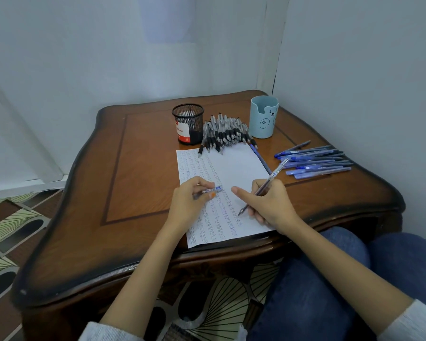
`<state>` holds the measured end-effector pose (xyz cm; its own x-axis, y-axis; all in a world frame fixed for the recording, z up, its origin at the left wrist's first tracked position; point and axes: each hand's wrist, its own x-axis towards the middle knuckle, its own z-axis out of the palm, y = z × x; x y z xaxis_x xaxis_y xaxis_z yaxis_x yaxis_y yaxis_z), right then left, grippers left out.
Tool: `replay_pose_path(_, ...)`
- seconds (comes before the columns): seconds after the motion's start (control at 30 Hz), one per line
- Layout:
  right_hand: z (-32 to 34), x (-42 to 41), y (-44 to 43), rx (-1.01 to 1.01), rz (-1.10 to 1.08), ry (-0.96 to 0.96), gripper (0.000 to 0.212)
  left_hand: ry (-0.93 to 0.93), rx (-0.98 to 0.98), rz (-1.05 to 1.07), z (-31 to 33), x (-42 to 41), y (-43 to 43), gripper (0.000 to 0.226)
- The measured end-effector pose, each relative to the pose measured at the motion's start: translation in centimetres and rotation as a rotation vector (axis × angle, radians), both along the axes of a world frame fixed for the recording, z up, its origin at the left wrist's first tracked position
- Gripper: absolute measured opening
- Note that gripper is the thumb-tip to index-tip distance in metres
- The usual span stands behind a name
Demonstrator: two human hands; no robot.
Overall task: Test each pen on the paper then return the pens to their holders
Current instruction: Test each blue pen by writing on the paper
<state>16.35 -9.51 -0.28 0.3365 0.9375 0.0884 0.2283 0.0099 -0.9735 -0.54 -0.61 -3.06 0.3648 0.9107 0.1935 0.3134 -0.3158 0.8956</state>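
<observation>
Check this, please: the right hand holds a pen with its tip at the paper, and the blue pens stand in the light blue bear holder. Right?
No. The head view shows the blue pens lying on the table right of the paper, not in the light blue bear holder. The right hand does hold a pen, tip at the paper.

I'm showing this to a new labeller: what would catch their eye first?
Two hands on the scribble-covered paper at the near edge of the table: the right hand holds a pen tip down, the left hand pinches a short pen piece. Behind the sheet lies a heap of black pens between a black mesh holder and a blue bear cup, with blue pens fanned out to the right.
</observation>
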Motion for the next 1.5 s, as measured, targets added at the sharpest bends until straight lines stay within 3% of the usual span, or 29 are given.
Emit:
replay_pose_path(0.47,-0.6,-0.3,-0.7,0.006,0.084,-0.004,0.039,-0.046,0.004,-0.013,-0.3,0.1,-0.5,0.01)
replay_pose_path(1.5,-1.3,0.4,-0.2,0.009,0.066,0.001,0.044,-0.001,0.039,-0.015,-0.3,0.0,-0.4,0.008)
